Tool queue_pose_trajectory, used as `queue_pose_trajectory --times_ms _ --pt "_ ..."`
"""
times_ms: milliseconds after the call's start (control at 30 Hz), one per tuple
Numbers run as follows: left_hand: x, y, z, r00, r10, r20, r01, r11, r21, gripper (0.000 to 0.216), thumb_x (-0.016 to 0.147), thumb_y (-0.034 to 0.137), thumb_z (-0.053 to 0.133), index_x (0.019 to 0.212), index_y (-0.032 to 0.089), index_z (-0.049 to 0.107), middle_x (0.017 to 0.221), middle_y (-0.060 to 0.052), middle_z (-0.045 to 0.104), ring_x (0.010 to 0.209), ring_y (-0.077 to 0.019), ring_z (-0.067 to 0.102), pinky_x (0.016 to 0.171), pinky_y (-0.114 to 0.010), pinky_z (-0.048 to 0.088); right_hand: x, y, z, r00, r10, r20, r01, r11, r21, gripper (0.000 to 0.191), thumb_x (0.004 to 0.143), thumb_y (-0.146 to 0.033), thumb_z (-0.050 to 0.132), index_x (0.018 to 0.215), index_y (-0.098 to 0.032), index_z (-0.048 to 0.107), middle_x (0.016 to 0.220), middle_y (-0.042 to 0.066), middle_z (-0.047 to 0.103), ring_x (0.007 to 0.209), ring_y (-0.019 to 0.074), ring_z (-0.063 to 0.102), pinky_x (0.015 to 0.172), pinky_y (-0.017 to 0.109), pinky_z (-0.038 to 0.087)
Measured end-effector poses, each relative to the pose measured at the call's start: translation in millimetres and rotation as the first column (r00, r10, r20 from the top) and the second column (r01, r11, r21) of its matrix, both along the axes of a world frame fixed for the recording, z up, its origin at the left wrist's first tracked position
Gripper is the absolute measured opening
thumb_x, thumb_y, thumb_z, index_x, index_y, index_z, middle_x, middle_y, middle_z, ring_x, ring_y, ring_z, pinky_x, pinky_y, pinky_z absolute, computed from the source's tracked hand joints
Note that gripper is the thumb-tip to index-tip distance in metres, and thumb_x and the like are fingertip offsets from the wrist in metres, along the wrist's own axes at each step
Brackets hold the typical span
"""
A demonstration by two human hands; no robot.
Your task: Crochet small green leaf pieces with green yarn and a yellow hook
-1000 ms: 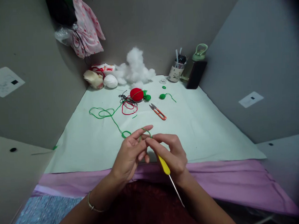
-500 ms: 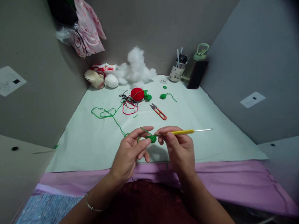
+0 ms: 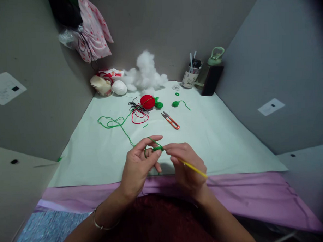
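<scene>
My left hand [image 3: 140, 164] pinches a small green crochet piece [image 3: 158, 148] between thumb and fingers. Green yarn [image 3: 121, 125] runs from a loose tangle on the table up to this hand and over its raised index finger. In my right hand [image 3: 188, 166] is a crochet hook with a yellow handle [image 3: 193, 168], slanting down toward the right; its rear metal end is blurred. The front tip, at the green piece, is hidden by the fingers. Beyond both hands lie orange thread snips [image 3: 171, 121], blades pointing away to the left.
A red crocheted ball [image 3: 147, 102] with green bits sits near black and red yarn [image 3: 139, 113]. Farther back are white stuffing [image 3: 146, 74], a pen cup [image 3: 191, 77], a bottle [image 3: 214, 59] and a dark phone-like slab [image 3: 212, 80]. A small green ball [image 3: 175, 104] trails yarn. Grey partitions enclose the table.
My right hand has rolled so the hook's rear end swings from nearly level to pointing down and right. The green piece is tilted flatter in my left hand, which has barely moved.
</scene>
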State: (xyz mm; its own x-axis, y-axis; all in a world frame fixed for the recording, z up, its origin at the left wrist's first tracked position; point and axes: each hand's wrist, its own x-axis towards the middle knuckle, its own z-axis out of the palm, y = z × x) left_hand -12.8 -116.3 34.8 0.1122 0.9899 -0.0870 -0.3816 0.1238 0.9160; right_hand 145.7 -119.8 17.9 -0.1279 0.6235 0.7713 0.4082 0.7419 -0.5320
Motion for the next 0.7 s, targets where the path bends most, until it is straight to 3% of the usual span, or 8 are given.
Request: queue_pose_trajectory --times_ms 67,133,267,333,400,467,567,700 --pt "-0.4 0.5 1.8 0.996 -0.026 0.084 0.029 0.999 -0.034 0.039 0.082 0.024 0.085 0.120 0.023 0.078 0.083 0.003 0.061 0.049 -0.0020 0.052 0.049 -0.016 0.049 -0.9 0.2 -3.9 0.989 -0.082 0.126 0.067 0.990 0.121 0.034 0.097 -0.012 0.064 0.126 -0.028 0.071 0.108 0.009 0.078 0.097 0.0231 0.074 0.077 0.037 0.062" --pt "-2.6 2.5 5.0 0.973 -0.092 0.212 0.117 0.987 -0.111 0.045 0.080 0.023 0.087 0.124 0.022 0.076 0.081 0.005 0.058 0.044 0.0007 0.038 0.044 -0.014 0.046 -1.9 0.4 -4.6 0.983 -0.113 0.144 0.093 0.986 0.141 0.036 0.095 -0.012 0.067 0.126 -0.029 0.073 0.109 0.009 0.077 0.097 0.0225 0.073 0.075 0.036 0.062" --pt "-9.3 7.5 10.0 0.920 -0.137 0.366 0.224 0.952 -0.207 0.043 0.082 0.018 0.085 0.124 0.016 0.076 0.063 0.011 0.040 0.044 0.0005 0.020 0.040 -0.009 0.035 -4.1 2.6 1.8 0.964 -0.031 -0.263 -0.012 0.987 -0.158 0.023 0.101 -0.017 0.058 0.111 -0.027 0.077 0.094 0.005 0.075 0.079 0.0184 0.070 0.069 0.035 0.060" --pt "-10.1 7.9 10.7 0.924 -0.122 0.361 0.203 0.960 -0.195 0.041 0.082 0.018 0.084 0.122 0.016 0.076 0.066 0.010 0.043 0.044 0.0008 0.020 0.039 -0.009 0.034 -5.4 5.6 4.9 0.872 -0.015 -0.489 -0.148 0.945 -0.293 0.020 0.103 -0.025 0.057 0.102 -0.024 0.077 0.086 0.004 0.073 0.071 0.0168 0.067 0.063 0.033 0.057" --pt "-8.0 6.7 10.7 0.938 -0.130 0.321 0.191 0.967 -0.168 0.041 0.082 0.019 0.084 0.121 0.017 0.076 0.073 0.007 0.051 0.043 0.0018 0.023 0.039 -0.011 0.037 -6.4 8.6 6.1 0.825 -0.002 -0.565 -0.244 0.900 -0.360 0.020 0.103 -0.031 0.060 0.096 -0.022 0.076 0.086 0.004 0.074 0.069 0.0156 0.066 0.061 0.031 0.056" --pt "-4.1 4.6 10.0 0.955 -0.131 0.267 0.174 0.974 -0.146 0.040 0.081 0.021 0.085 0.120 0.019 0.077 0.082 0.005 0.057 0.042 0.0027 0.027 0.040 -0.013 0.042 -7.1 9.8 5.9 0.842 0.007 -0.540 -0.251 0.890 -0.380 0.018 0.102 -0.031 0.062 0.097 -0.023 0.077 0.088 0.004 0.075 0.070 0.0150 0.066 0.064 0.031 0.056" --pt "1.7 2.4 7.5 0.975 -0.086 0.205 0.110 0.988 -0.110 0.038 0.080 0.022 0.086 0.117 0.021 0.078 0.092 0.004 0.060 0.043 0.0031 0.034 0.044 -0.015 0.048 -7.4 6.7 4.9 0.906 -0.013 -0.423 -0.146 0.929 -0.341 0.018 0.103 -0.024 0.060 0.104 -0.026 0.078 0.090 0.003 0.076 0.072 0.0150 0.067 0.066 0.031 0.057" --pt "3.6 3.7 3.2 0.963 -0.081 0.257 0.115 0.986 -0.121 0.043 0.080 0.023 0.088 0.121 0.021 0.078 0.080 0.005 0.059 0.044 0.0016 0.033 0.044 -0.014 0.047 -5.5 -1.1 3.2 0.994 -0.062 -0.089 0.053 0.994 -0.092 0.030 0.095 -0.011 0.067 0.113 -0.031 0.079 0.102 0.006 0.078 0.091 0.0202 0.072 0.076 0.036 0.060"
